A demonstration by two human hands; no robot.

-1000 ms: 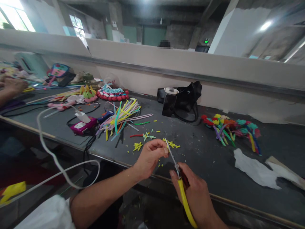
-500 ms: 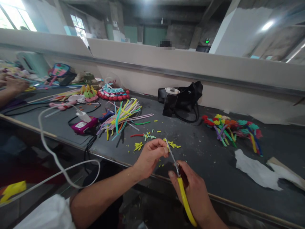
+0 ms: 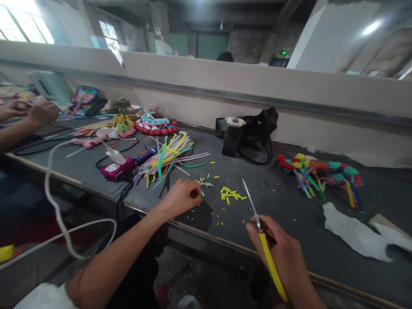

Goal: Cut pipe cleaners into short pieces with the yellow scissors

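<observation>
My right hand is wrapped round yellow-handled scissors, whose long metal blades point up and away over the dark table. My left hand is low over the table near its front edge, fingers curled together; whatever may be in them is hidden. Between the two hands lies a small heap of short yellow cut pieces. Some pale green bits lie just beyond my left fingertips. Behind them rests a bundle of coloured pipe cleaners.
A purple device with cables sits left of the bundle. At the back stand a black bag and a lidded dark cup. Fuzzy flowers and white paper lie right. Another person's hands work at far left.
My left hand has moved left and away from the scissor blades, now covering the spot where a red strip and some yellow pieces lay. My right hand has shifted right with the scissors.
</observation>
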